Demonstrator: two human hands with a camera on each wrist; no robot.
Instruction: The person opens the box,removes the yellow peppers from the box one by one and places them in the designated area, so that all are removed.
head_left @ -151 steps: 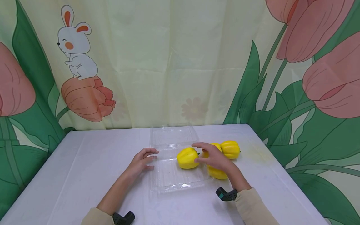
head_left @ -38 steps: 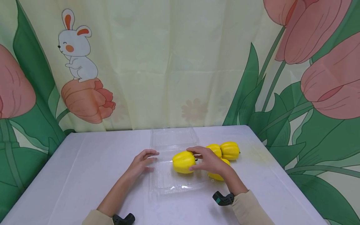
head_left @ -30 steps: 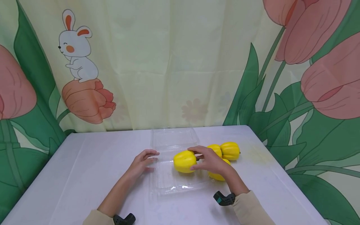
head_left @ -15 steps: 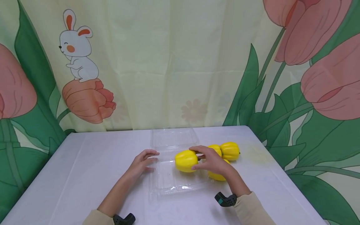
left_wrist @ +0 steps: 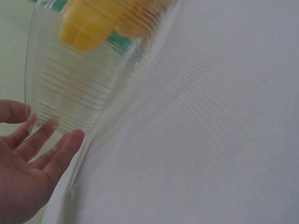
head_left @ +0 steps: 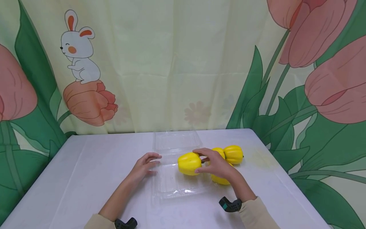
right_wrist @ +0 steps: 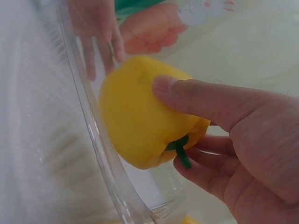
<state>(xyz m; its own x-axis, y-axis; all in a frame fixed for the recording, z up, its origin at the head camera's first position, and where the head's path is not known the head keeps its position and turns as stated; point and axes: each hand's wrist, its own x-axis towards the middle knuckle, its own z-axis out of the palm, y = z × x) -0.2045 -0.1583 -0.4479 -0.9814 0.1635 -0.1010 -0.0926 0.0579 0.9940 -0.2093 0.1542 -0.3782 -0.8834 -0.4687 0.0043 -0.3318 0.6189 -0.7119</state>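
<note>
My right hand point(head_left: 214, 163) holds a yellow bell pepper point(head_left: 189, 163) by its stem end. In the right wrist view the thumb lies on one side of the pepper point(right_wrist: 140, 112), other fingers opposite, and its green stem point(right_wrist: 180, 150) shows between them. The pepper is over a clear plastic clamshell container point(head_left: 168, 184), whose lid point(head_left: 177, 140) is folded back; whether it touches the floor of it, I cannot tell. My left hand point(head_left: 145, 163) rests at the container's left side, its extended fingers point(left_wrist: 65, 154) touching the wall in the left wrist view.
Right of the container, partly behind my right hand, lie several more yellow peppers point(head_left: 233, 154). The white-covered table point(head_left: 94, 171) ends at the back against a printed curtain point(head_left: 171, 79) with tulips and a rabbit.
Over five seconds the right hand and its pepper have shifted slightly toward me and left, then a little back right within the last second. The left hand keeps its place.
</note>
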